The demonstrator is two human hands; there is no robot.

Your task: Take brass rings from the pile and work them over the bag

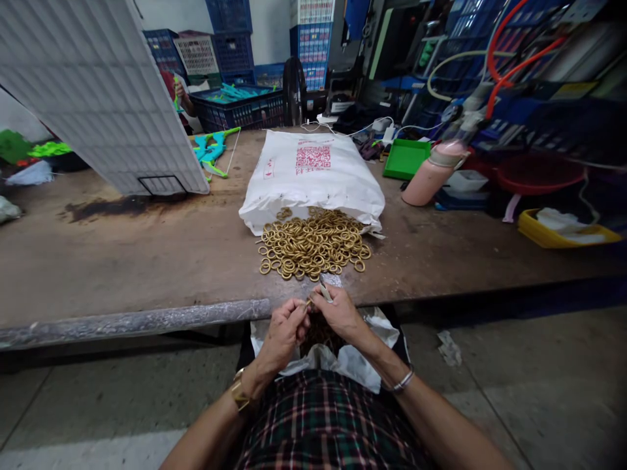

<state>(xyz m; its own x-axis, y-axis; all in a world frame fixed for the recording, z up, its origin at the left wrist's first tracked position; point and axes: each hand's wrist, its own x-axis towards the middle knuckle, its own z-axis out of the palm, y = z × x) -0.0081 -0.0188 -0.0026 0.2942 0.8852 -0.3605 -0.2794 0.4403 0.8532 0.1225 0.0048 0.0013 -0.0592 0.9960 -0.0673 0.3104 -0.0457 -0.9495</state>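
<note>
At the table's front edge my left hand [285,329] pinches a small gold-coloured ring [308,303], seen nearly edge-on. My right hand [340,316] is closed around a small tool with a pale body and dark tip [325,291], perhaps a small blade; its fingertips meet the ring. Just beyond the hands lies a heap of gold-coloured rings [313,245], spilling from the mouth of a white woven sack [279,160] with red print. Below the hands, an open white bag [360,365] rests on my lap with dark brownish bits inside, partly hidden by the hands.
A pale ribbed panel [112,91] stands on the left of the table [206,261]. Behind it are a toy bow [213,153] and a person's hand [182,91]. To the right stand a green tray [406,158], a pink bottle [431,176] and a yellow tray [563,239].
</note>
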